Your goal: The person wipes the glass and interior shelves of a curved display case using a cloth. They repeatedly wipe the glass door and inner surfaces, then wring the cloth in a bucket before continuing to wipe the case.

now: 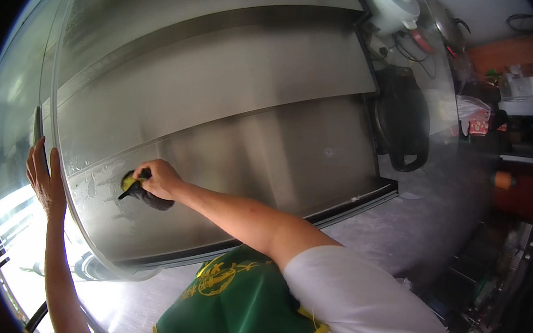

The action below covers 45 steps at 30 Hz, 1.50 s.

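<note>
My right hand [163, 179] grips a dark cloth [156, 200] with a yellow-green part [128, 181] at its left end. The cloth is against the lowest panel of a stepped stainless-steel surface [259, 146], near its left end. Water drops and wet smears [93, 186] show on the metal just left of the cloth. My left hand [48, 189] lies with fingers extended against the edge of a clear glass panel [24, 80], beside a dark strip [38, 123] on it.
A black pan-like appliance with a handle [402, 119] sits past the steel surface's right end. Beyond it are a white appliance [395, 8], cables [414, 55] and a lidded metal pot [446, 25]. A black-edged rail [354, 201] borders the near side.
</note>
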### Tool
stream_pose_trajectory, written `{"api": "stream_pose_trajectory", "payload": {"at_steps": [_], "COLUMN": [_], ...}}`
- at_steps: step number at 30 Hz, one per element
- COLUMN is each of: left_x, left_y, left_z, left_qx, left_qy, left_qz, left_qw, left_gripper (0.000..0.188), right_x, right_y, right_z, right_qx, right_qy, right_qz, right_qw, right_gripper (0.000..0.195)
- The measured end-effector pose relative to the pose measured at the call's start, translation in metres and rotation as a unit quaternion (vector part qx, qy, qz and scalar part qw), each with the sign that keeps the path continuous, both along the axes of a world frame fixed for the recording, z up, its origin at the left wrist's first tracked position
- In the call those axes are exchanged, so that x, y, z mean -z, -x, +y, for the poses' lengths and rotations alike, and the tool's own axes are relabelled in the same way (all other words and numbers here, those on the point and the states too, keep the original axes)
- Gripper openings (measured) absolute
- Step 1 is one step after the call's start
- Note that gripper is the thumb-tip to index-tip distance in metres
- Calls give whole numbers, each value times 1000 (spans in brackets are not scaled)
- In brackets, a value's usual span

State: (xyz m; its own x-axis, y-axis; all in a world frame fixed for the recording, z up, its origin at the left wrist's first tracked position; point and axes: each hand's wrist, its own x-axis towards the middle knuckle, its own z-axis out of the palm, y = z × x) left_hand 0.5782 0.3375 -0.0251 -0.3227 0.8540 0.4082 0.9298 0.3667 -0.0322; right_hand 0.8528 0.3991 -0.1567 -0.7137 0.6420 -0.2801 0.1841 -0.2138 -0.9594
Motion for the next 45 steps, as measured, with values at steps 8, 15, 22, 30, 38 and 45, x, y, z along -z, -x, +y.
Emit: {"api": "stream_pose_trajectory", "payload": {"at_steps": [8, 15, 22, 30, 38, 45], "left_x": [10, 16, 7, 12, 17, 0], "left_y": [5, 33, 16, 26, 45, -15], "left_z": [7, -5, -4, -2, -14, 2], "left_qx": [4, 4, -57, -14, 105, -58], "left_qy": [-10, 2, -28, -18, 19, -25], "left_qz": [-10, -58, -180, -144, 48, -101], "left_qw": [1000, 998, 982, 989, 993, 993], "left_gripper": [43, 45, 53, 61, 51, 50], "right_x": [36, 60, 150, 164, 124, 144], "right_y": [-231, -460, -487, -417, -178, 36], "right_z": [66, 144, 156, 173, 60, -58], "right_qx": [328, 603, 387, 390, 128, -134], "right_qy": [167, -78, -193, -274, -405, -435], "right_qz": [27, 9, -523, -426, -305, -167], "right_qw": [930, 794, 735, 769, 853, 875], "right_gripper": [21, 18, 89, 79, 73, 55]}}
